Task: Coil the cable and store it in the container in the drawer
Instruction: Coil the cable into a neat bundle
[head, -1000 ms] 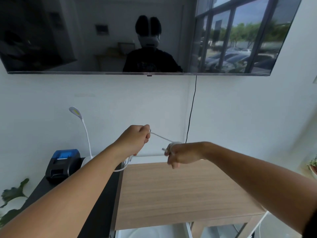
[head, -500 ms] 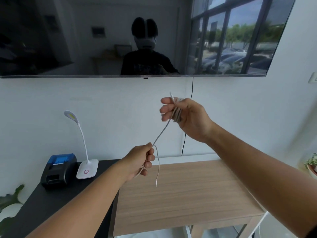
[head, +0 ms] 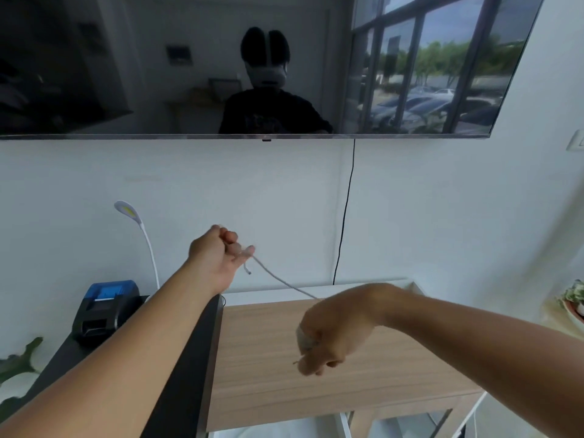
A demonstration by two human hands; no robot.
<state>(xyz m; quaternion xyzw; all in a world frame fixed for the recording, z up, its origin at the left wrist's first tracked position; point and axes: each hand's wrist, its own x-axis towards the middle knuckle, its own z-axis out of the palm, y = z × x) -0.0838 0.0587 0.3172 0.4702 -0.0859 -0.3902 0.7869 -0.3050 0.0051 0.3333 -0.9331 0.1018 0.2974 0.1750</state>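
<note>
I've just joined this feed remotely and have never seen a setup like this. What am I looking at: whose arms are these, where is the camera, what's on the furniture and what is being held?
There is no machine here. The arms belong to a person, and the one picture comes from a wide-angle camera worn on their head, looking forward and down.

The left hand is raised and pinches a thin white cable close to its free end, which dangles just below the fingers. The cable runs down to the right hand, a closed fist over the wooden table that appears to hold the turns already wound.

The wooden top itself carries nothing I can see. On the black desk beside it stand a small printer with a blue lid and a white gooseneck lamp. A wall screen hangs above. The drawer and container are not clearly in view.
</note>
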